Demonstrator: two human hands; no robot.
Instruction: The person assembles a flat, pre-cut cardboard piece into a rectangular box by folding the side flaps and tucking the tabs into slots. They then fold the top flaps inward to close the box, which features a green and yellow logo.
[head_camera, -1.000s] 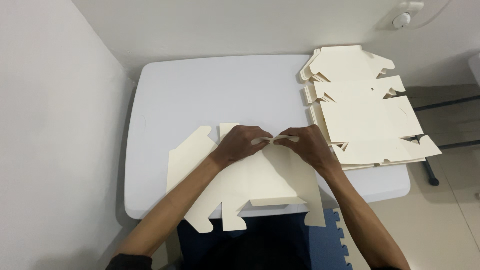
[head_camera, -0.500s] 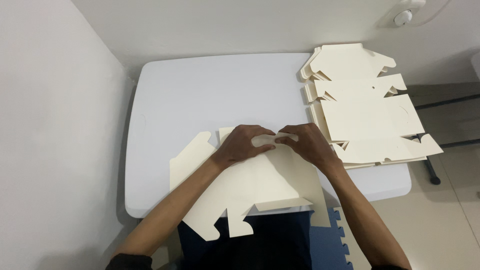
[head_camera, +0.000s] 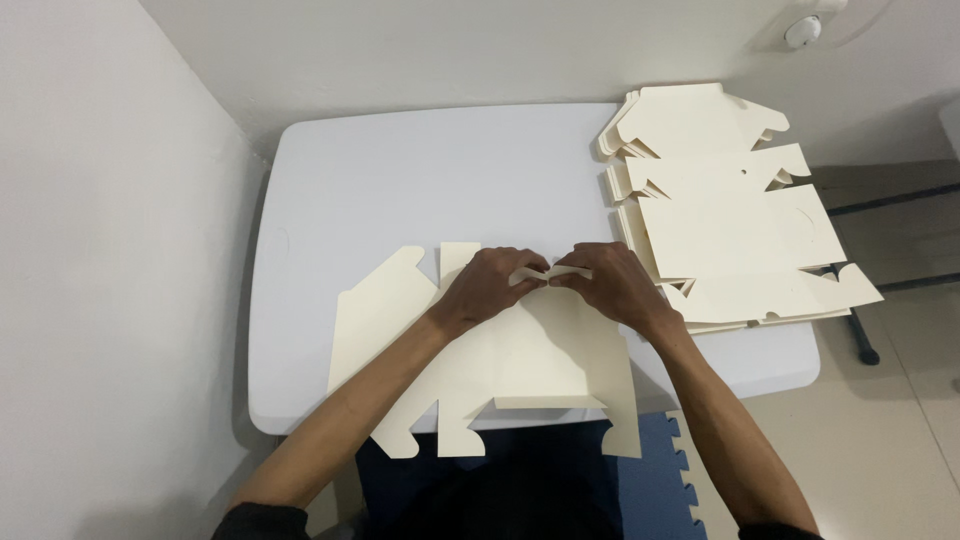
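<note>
We see the flat cardboard sheet (head_camera: 520, 350) lying on the white table (head_camera: 400, 180), its long axis from 9 to 3 o'clock, its near edge hanging over the table edge. Our left hand (head_camera: 490, 285) and right hand (head_camera: 605, 283) both pinch its raised flap at 12 o'clock. A stack of sheets (head_camera: 720, 210) lies at 2 o'clock.

Bright even indoor light, soft shadows, sharp focus, slight wide-angle edge distortion.
</note>
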